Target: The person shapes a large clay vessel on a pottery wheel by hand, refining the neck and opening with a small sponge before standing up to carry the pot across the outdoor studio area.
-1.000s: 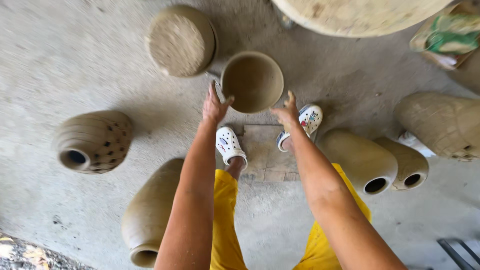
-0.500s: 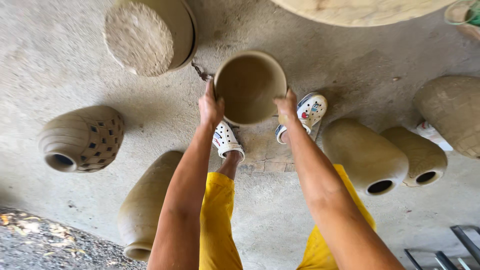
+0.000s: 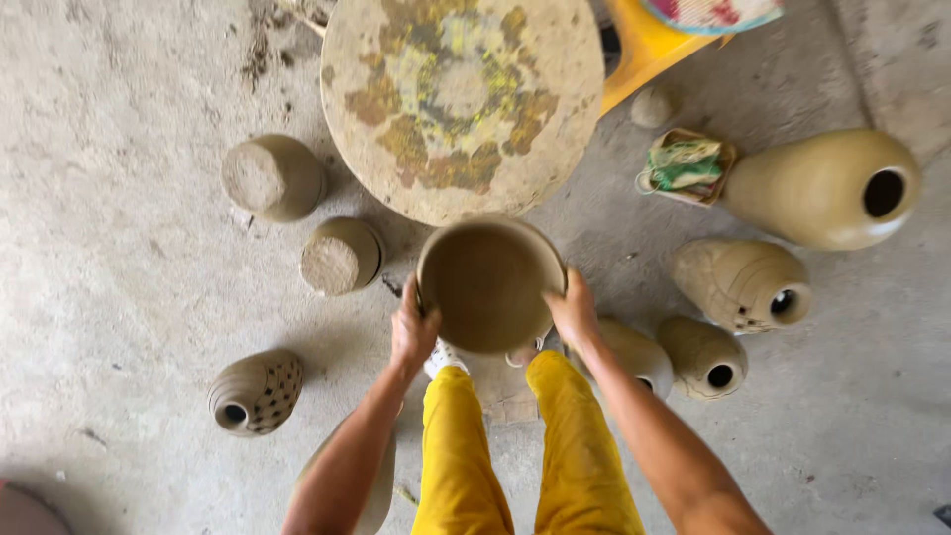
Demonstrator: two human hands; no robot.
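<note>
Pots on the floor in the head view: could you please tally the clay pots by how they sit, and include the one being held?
wide pot held between left hand and right hand: 1
upside-down pots: 2
pots lying on their sides: 6
Total: 9

Soft, even daylight; faint shadows beside pots (edges slightly stretched).

bowl [image 3: 488, 285] lifted nearer round wheel [image 3: 463, 104]
</note>
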